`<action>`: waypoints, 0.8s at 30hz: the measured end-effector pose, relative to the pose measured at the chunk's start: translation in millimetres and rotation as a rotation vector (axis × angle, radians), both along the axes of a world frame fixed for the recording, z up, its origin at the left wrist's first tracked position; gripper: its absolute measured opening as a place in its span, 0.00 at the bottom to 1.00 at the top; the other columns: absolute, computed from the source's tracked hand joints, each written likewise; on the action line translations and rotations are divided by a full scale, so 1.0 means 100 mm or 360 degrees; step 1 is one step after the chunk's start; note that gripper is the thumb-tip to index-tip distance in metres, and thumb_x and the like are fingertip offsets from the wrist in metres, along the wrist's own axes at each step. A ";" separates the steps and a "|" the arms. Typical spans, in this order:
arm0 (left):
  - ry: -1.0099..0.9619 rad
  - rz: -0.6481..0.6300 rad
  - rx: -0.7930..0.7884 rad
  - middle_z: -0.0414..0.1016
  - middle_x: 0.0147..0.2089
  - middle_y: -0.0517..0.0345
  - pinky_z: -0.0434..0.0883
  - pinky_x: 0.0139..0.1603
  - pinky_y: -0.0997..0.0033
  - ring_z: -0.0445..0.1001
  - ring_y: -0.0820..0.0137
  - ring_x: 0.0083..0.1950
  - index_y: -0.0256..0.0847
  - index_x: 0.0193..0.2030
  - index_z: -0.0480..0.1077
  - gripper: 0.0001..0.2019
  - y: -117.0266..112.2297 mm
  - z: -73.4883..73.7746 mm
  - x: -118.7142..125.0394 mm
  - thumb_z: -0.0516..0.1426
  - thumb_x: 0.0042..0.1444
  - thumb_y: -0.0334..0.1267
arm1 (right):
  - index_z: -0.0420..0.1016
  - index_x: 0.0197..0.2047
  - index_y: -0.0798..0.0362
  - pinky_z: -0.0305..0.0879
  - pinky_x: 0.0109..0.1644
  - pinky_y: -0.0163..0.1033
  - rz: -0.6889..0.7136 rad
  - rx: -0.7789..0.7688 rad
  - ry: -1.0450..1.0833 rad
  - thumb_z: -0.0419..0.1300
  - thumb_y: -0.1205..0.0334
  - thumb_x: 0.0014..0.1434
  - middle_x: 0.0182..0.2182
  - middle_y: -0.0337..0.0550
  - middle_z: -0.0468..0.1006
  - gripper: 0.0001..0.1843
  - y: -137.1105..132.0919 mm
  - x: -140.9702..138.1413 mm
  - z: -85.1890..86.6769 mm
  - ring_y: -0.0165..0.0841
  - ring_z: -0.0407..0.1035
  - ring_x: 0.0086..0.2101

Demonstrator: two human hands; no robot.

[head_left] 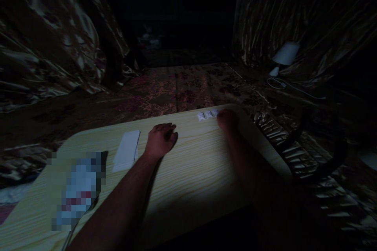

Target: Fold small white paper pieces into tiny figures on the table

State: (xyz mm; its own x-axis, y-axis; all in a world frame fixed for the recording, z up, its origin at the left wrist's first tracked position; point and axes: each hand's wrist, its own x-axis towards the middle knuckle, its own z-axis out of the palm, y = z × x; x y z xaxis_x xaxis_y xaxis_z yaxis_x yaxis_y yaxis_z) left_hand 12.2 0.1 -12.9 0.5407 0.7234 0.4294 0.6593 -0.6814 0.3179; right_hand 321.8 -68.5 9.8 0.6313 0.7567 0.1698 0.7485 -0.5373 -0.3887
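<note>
Near the far right of the pale wood-grain table [194, 153], small folded white paper pieces stand in a row: a left one [201, 116], a middle one [209, 114] and a right one [215, 113]. My right hand [227, 119] is closed at the right piece, its fingertips against the paper; deep shadow hides most of its fingers. Resting on the table, my left hand [161, 140] has loosely bent fingers and its thumb apart, with nothing visible in it. Just left of that hand lies a stack of white paper strips [127, 150].
A blurred-out, pixelated object [79, 188] lies at the table's left, partly beside my left forearm. Beyond the table spreads a patterned carpet [182, 86]. A white lamp [286, 54] with a cord stands at the back right. Patterned curtains [53, 35] hang on both sides.
</note>
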 end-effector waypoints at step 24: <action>0.0002 -0.0011 0.0028 0.78 0.57 0.52 0.67 0.64 0.54 0.73 0.57 0.60 0.45 0.54 0.76 0.20 0.01 -0.01 0.00 0.55 0.60 0.47 | 0.81 0.48 0.49 0.66 0.52 0.41 -0.0043 0.0083 -0.0034 0.58 0.58 0.60 0.47 0.49 0.81 0.16 0.01 0.03 -0.07 0.40 0.73 0.47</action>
